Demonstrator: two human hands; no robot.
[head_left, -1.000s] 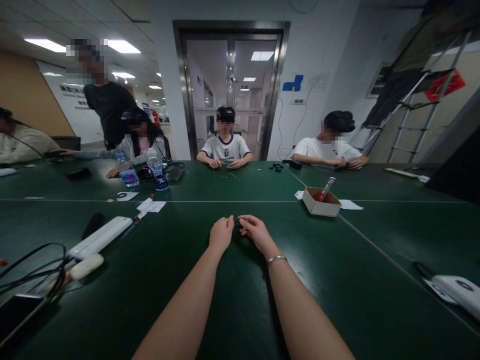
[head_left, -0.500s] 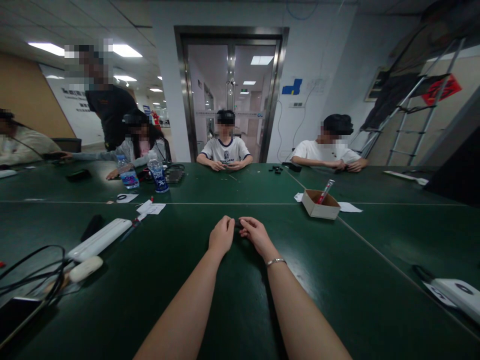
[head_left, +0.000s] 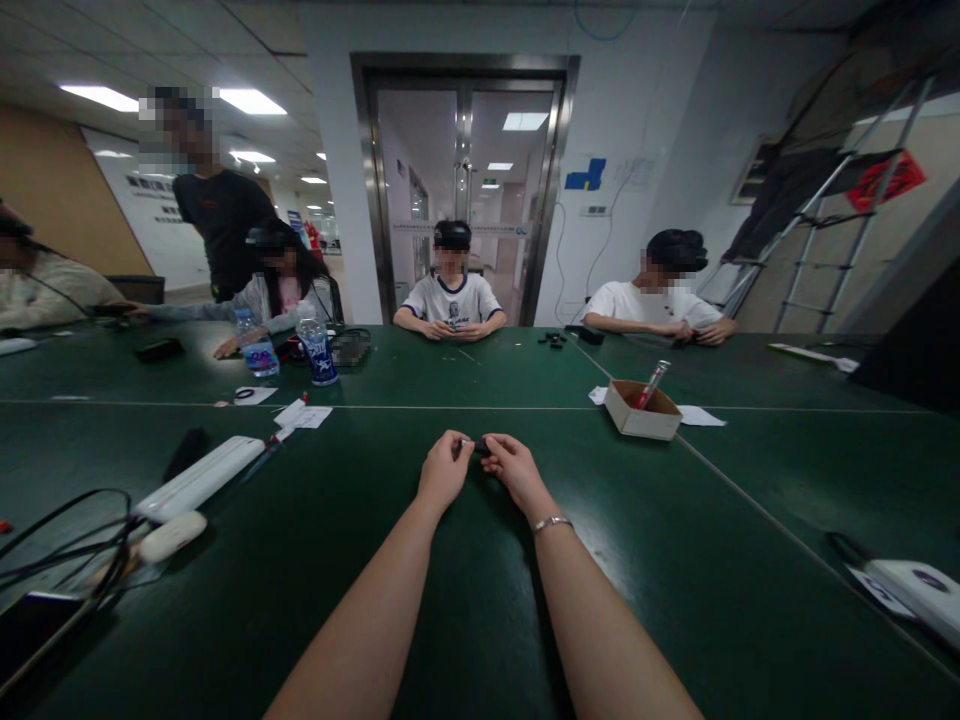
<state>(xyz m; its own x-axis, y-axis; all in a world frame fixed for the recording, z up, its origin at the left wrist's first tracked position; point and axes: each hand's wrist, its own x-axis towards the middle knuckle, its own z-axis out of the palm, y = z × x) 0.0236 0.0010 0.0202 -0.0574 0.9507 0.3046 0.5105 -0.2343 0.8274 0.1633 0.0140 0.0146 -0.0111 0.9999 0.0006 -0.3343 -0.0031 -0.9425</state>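
Note:
Both my hands meet at the middle of a dark green table [head_left: 465,600]. My left hand [head_left: 444,468] and my right hand [head_left: 512,467] are closed in a pinch on a small dark object [head_left: 478,446] held between their fingertips, just above the tabletop. What the object is stays too small to tell. A thin bracelet sits on my right wrist.
A cardboard box [head_left: 642,408] with a red pen stands to the right, by paper sheets. Left lie a white power strip [head_left: 199,477], cables and a white oval device [head_left: 171,535]. Two water bottles [head_left: 315,348] stand further back. Several people sit along the far side and left.
My two hands have stayed together, rising very slightly, with the small dark object now showing more between the fingertips. The view has shifted a little.

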